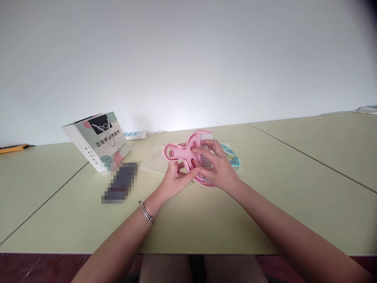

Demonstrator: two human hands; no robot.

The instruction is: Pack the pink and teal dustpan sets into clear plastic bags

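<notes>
A small pink dustpan and brush set (190, 152) is held up over the table, its ringed handle pointing left and white bristles showing on the right. My left hand (176, 177) is closed on it from below, the thumb lying along its near edge. From the right, my right hand (219, 165) curls its fingers over the brush (196, 151) and bristles. Behind my right hand lies a teal printed card (231, 155). Under and behind the set, a clear plastic bag (154, 160) rests on the tabletop.
A printed paper bag (107, 137) with rope handles stands on the table (279, 212) at the left. A blurred-out dark object (120, 184) lies before it. At the far left edge is an orange-and-black tool (13, 148). A white packet (135, 135) lies by the wall.
</notes>
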